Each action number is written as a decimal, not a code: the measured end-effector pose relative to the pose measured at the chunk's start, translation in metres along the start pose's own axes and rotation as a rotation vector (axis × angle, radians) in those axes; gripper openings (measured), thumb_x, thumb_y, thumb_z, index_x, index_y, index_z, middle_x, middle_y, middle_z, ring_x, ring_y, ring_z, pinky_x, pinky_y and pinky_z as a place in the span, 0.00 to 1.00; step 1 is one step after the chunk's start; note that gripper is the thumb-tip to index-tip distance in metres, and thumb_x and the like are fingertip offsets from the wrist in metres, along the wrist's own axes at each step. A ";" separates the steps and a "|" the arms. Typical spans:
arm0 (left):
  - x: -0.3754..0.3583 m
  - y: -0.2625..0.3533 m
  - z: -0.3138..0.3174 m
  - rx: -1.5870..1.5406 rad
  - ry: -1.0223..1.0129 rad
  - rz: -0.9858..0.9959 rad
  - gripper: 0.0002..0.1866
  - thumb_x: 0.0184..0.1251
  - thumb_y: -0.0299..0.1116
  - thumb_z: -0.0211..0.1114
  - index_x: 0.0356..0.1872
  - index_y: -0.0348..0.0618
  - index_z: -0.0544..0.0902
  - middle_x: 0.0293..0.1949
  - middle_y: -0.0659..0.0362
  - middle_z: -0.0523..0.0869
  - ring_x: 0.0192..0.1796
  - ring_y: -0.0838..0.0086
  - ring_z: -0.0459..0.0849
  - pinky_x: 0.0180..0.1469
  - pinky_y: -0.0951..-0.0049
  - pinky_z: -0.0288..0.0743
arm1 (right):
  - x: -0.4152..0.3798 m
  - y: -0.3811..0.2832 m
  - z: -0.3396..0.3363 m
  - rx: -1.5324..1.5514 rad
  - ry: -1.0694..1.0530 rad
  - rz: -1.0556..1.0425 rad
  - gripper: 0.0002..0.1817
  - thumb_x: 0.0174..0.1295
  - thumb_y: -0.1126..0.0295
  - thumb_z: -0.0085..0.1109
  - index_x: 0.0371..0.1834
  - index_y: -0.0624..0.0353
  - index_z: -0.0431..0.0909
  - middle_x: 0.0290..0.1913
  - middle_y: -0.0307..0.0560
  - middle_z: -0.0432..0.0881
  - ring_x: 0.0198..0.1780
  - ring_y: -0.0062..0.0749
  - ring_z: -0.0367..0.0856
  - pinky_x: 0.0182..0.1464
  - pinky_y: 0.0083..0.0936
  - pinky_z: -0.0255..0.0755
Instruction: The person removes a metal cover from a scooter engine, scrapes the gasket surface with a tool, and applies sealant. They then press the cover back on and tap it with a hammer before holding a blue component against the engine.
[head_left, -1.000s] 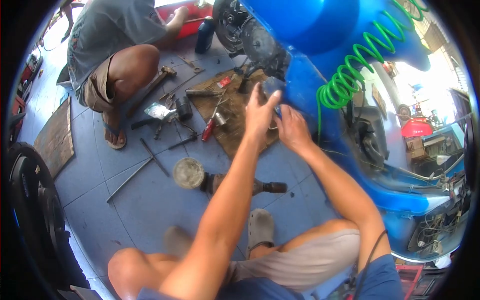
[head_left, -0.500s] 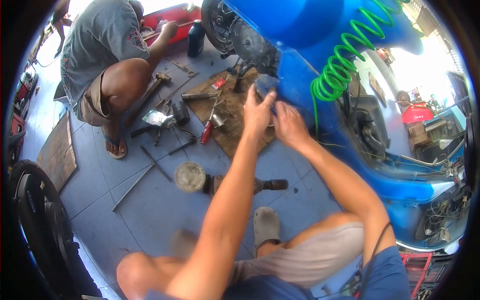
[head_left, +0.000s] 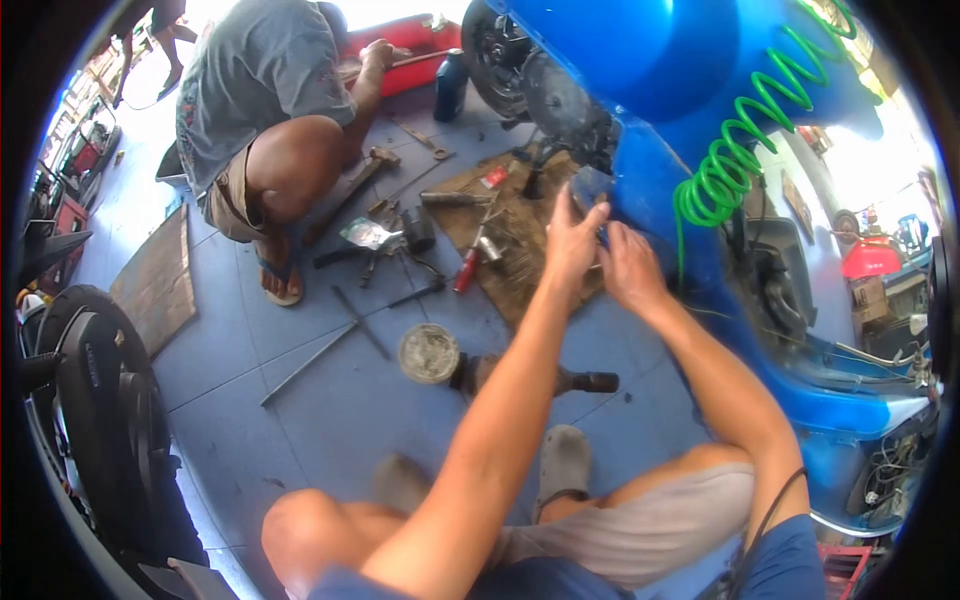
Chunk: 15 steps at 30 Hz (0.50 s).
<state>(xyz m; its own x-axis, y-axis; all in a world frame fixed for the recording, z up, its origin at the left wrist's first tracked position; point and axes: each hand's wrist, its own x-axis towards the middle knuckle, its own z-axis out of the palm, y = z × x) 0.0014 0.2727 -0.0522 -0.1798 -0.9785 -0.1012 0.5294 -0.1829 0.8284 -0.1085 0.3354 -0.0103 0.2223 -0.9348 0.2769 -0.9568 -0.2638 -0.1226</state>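
Both arms reach forward from the squatting person to the lower edge of the blue scooter body [head_left: 640, 170]. The left hand [head_left: 570, 245] is raised with the fingers stretched up and spread; the fingertips touch a small dark part [head_left: 590, 188] that sits at the edge of the blue panel. The hand is open and flat against it, not closed around it. The right hand [head_left: 630, 270] is just beside the left one, a little lower, with the fingers bent toward the same edge. If it pinches something I cannot tell, because the fingertips are hidden behind the left hand and the panel.

To the right of the hands the blue body stands very close, and a green coiled hose [head_left: 735, 160] hangs over it. Below the hands lies a brown board [head_left: 520, 270] with a red-handled screwdriver [head_left: 467, 270] and other small tools on it. On the blue tiled floor [head_left: 300, 400], nearer to the knees, lies a grinder with a round disc [head_left: 430, 353]. A long metal rod [head_left: 305, 365] lies more to the left, with free floor around it. Another person in a grey shirt [head_left: 260, 70] squats well apart, at the top left.
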 end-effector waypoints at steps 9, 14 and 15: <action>-0.004 0.009 0.000 0.013 0.007 -0.030 0.40 0.69 0.34 0.72 0.80 0.42 0.66 0.65 0.43 0.84 0.67 0.57 0.83 0.71 0.60 0.74 | 0.000 0.003 0.002 0.009 0.001 -0.008 0.13 0.69 0.72 0.60 0.51 0.66 0.70 0.44 0.63 0.80 0.51 0.61 0.80 0.54 0.52 0.72; -0.008 0.015 0.000 -0.009 -0.004 -0.050 0.39 0.69 0.35 0.72 0.80 0.40 0.66 0.65 0.45 0.84 0.65 0.60 0.84 0.70 0.61 0.75 | -0.001 0.003 0.002 0.009 -0.005 -0.007 0.14 0.69 0.72 0.60 0.51 0.66 0.70 0.44 0.63 0.80 0.52 0.61 0.80 0.55 0.52 0.72; -0.009 0.015 0.000 -0.004 -0.003 -0.049 0.39 0.69 0.35 0.71 0.79 0.39 0.66 0.65 0.45 0.84 0.65 0.60 0.84 0.69 0.62 0.75 | -0.001 0.002 0.002 0.008 -0.006 -0.005 0.13 0.69 0.72 0.60 0.51 0.66 0.70 0.44 0.63 0.80 0.52 0.61 0.80 0.55 0.52 0.72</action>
<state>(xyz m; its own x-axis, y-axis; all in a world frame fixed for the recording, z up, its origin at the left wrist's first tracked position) 0.0110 0.2784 -0.0391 -0.2083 -0.9680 -0.1403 0.5235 -0.2315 0.8200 -0.1102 0.3348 -0.0128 0.2277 -0.9350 0.2719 -0.9543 -0.2698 -0.1285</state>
